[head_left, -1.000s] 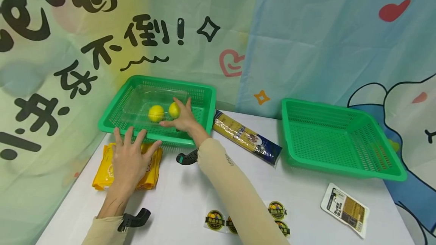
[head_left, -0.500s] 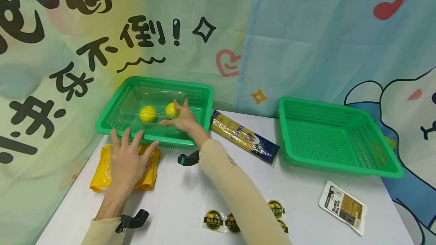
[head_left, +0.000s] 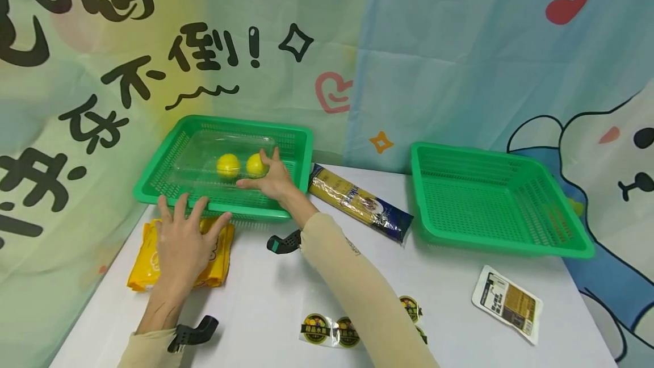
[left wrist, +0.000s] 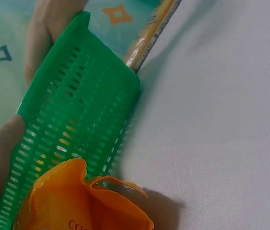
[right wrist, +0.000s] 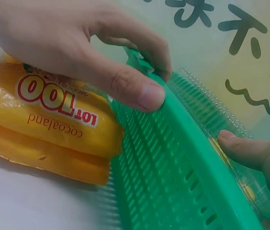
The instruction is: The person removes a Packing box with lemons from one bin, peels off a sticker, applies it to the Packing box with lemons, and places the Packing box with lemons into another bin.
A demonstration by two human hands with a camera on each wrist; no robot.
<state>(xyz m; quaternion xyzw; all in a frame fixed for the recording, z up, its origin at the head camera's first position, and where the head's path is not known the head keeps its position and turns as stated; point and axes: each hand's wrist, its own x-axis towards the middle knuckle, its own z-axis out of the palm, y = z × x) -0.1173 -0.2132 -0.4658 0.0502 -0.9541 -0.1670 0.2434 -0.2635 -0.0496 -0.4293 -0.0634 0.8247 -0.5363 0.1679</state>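
Observation:
In the head view my left hand [head_left: 184,243] is at the front rim of the left green basket [head_left: 255,209]. The right wrist view shows its thumb outside the rim and its fingers bent over to the inside. Inside this basket lies a clear plastic box [head_left: 204,149] with two yellow balls, a left ball [head_left: 228,166] and a right ball [head_left: 254,166]. My right hand [head_left: 278,180] holds the box's right end, thumb at the near side and fingers farther back. Under my left hand sits a yellow bag [right wrist: 53,124] printed "LOT 100".
A long blue and gold packet [head_left: 360,203] lies right of the basket. Farther right stands a second green basket [head_left: 470,203]. A white and brown pouch [head_left: 507,304] and round stickers [head_left: 315,328] lie nearer the front. A printed cloth [head_left: 434,61] hangs behind the table.
The head view has turned slightly right, so everything sits farther left. The left yellow ball rolled left, then back toward the other one. Both hands keep their places at the basket.

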